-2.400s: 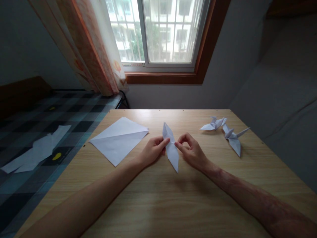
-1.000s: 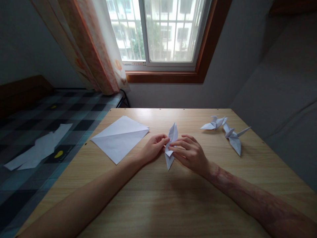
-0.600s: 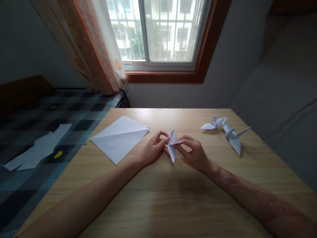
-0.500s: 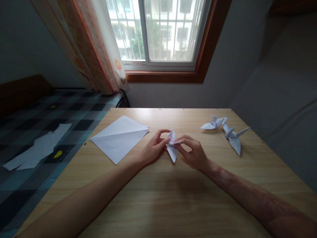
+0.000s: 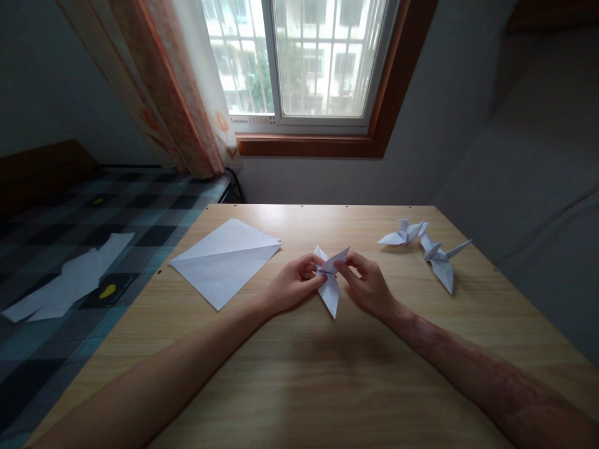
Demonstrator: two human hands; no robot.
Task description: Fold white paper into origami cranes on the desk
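A white paper crane is held between my two hands above the middle of the table, its pointed flaps spread. My left hand is closed on its left side, with thumb and fingers pinching near the centre folds. On the other side my right hand pinches a flap that points up and to the right. The fingertips partly cover the folds at the crane's middle.
White square sheets with a crease lie at the table's left. Two finished paper cranes stand at the right. Paper strips rest on the checked bed beside the wooden table. A window is behind.
The crane has turned in my hands, and its right flap now shows broader and points upward. My right fingers have shifted their pinch on it; my left hand has moved slightly lower.
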